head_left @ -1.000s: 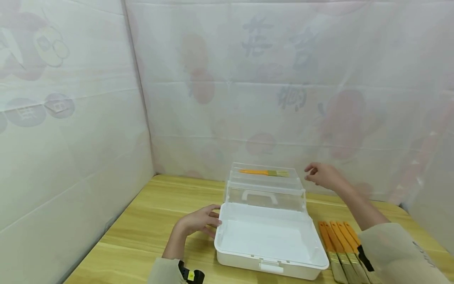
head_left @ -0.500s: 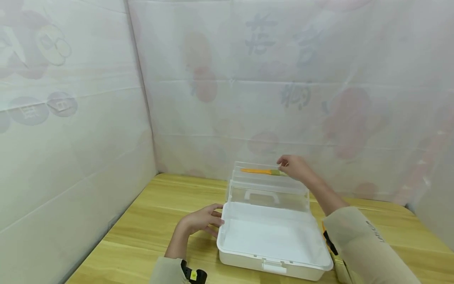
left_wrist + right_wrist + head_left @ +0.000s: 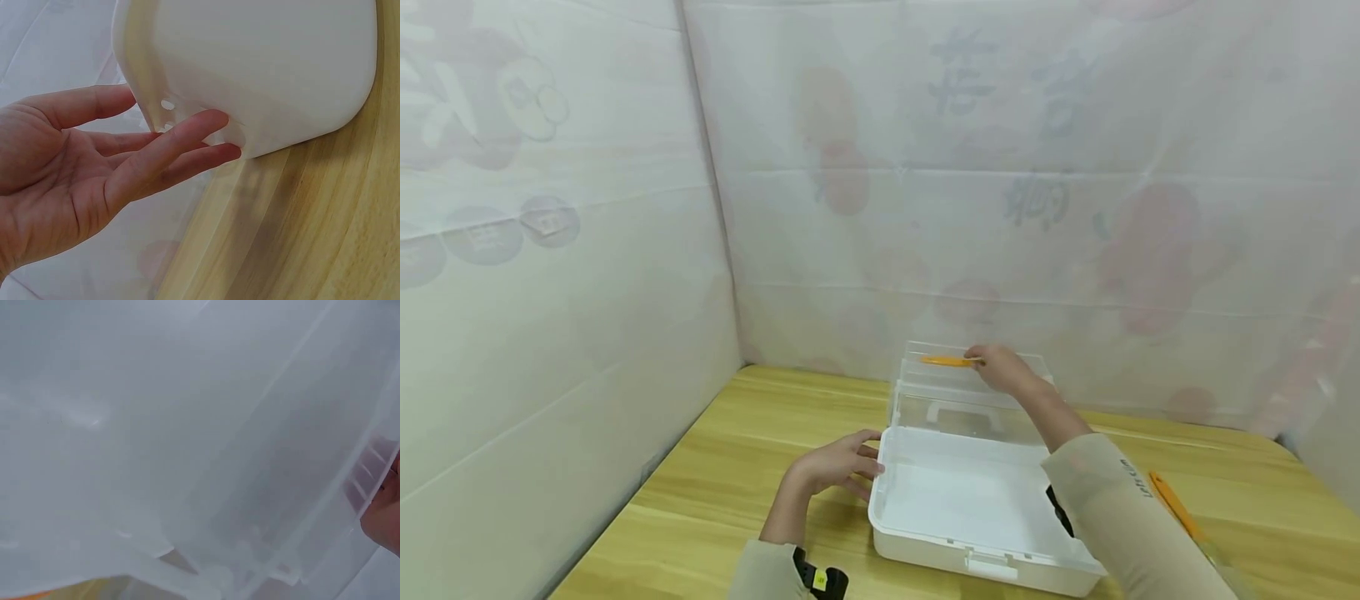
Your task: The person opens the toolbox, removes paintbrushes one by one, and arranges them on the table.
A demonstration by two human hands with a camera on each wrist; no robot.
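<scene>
A: where's the orange brush (image 3: 947, 361)?
B: up top in the clear lid (image 3: 958, 392) of the white box (image 3: 925, 546) on the worktop (image 3: 737, 467); right hand (image 3: 1000, 369) is on its end, grip hard to tell; left hand (image 3: 838, 461) rests flat-fingered against the box's side.

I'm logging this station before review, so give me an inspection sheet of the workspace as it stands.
Surface: wooden table, bare wood showing left of the box.
Job's things: white storage box, lid open; clear upper tray holds an orange-handled brush.
Clutter: another orange-handled brush on the table right of the box, mostly hidden by the sleeve.
Grippers: left hand rests straight fingers on the box's left wall; right hand is at the brush in the tray, grip unclear.
Cables: nothing seen.
Surroundings: white printed sheeting on the walls.
</scene>
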